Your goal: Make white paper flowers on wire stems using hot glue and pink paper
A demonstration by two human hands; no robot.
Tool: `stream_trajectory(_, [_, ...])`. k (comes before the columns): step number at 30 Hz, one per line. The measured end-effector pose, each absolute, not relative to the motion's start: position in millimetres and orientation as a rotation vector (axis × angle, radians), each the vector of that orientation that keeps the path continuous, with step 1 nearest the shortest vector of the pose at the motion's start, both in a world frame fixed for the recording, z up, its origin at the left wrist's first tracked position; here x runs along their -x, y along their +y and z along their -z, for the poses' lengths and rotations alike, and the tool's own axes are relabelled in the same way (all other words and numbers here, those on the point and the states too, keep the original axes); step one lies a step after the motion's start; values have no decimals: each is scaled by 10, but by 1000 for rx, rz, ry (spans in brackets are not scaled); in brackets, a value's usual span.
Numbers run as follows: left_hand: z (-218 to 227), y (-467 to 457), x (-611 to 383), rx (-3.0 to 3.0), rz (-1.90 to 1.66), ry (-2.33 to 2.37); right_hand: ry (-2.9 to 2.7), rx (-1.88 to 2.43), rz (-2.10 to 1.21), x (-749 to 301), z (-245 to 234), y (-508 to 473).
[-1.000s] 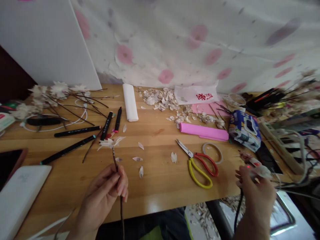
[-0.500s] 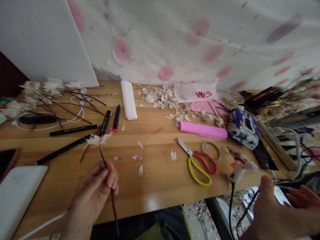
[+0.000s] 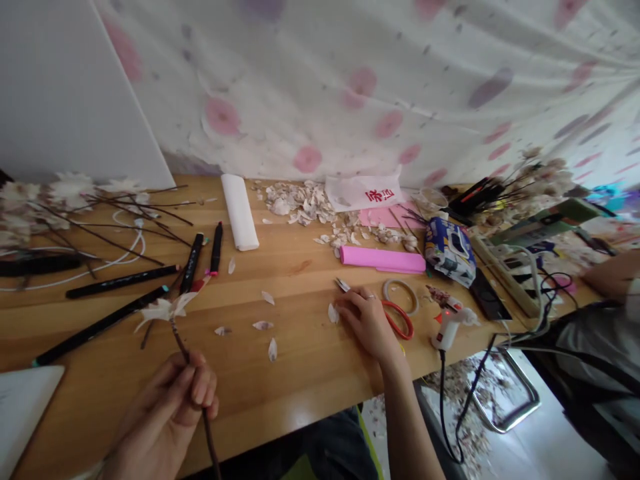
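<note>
My left hand pinches a thin dark twig topped by a pale flower of pointed petals. My right hand reaches down over the scissors, partly covering them; the scissors' red handle and the blade tips show around it. Its fingertips are at a loose translucent petal on the table, fingers slightly apart. Several more petals lie between my hands, among them one petal near the front. A hot glue gun with a red light stands right of the scissors.
Black markers and flower twigs lie left. Behind are a white roll, a petal heap, a pink roll and a wipes pack. A tape roll lies near the scissors. Another person's arm shows far right.
My right hand has come in from the far right, past the glue gun, to the petal beside the scissors. My left hand keeps the flower twig. The view has shifted right.
</note>
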State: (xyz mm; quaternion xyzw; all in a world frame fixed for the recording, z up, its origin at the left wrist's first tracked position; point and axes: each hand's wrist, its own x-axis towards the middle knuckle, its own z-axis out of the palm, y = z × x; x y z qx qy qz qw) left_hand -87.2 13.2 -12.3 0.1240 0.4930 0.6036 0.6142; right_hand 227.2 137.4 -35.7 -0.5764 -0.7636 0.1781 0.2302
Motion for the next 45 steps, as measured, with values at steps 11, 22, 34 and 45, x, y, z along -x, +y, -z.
stream_trajectory(11, [-8, 223, 776, -271, -1370, 1153, -2118, 1652, -462, -2292, 374, 1326])
stream_trajectory(22, [-74, 207, 746, -339, -1334, 1081, -2164, 1749, -462, -2040, 325, 1341])
stream_trajectory(34, [-60, 105, 857, -348, -1343, 1080, -2077, 1729, -559, -2112, 219, 1368])
stream_trajectory(45, [-175, 158, 778, -356, -1323, 1115, -2138, 1850, -568, -2061, 242, 1323])
